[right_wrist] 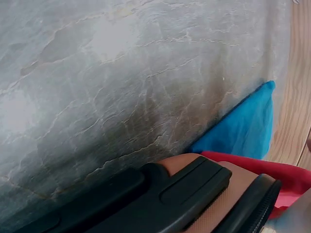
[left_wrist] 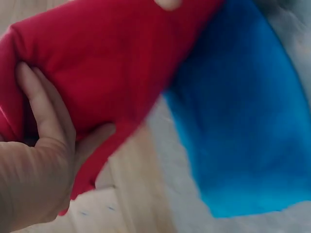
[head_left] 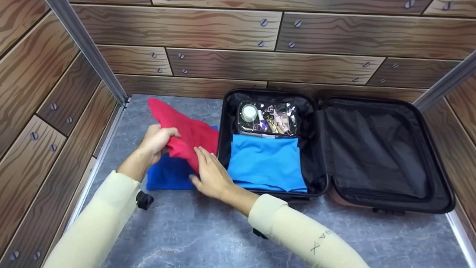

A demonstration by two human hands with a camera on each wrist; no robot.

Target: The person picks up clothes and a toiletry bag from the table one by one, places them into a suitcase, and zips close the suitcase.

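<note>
A folded red cloth (head_left: pixel 191 136) is lifted and tilted over a dark blue folded cloth (head_left: pixel 169 175) on the grey surface. My left hand (head_left: pixel 156 141) grips the red cloth's left side, thumb on top; in the left wrist view its fingers (left_wrist: pixel 46 104) press into the fabric. With fairly straight fingers, my right hand (head_left: pixel 212 173) touches the red cloth's near right edge, thumb held apart. Beside them stands an open black-lined suitcase (head_left: pixel 321 186), holding a light blue folded cloth (head_left: pixel 266 162). The right wrist view barely shows that hand.
A clear toiletry pouch (head_left: pixel 267 118) with small bottles and tubes lies at the back of the suitcase's left half. The lid half (head_left: pixel 379 149) lies opened flat to the right. Wood-patterned walls (head_left: pixel 223 29) enclose the grey marbled surface (head_left: pixel 208 230).
</note>
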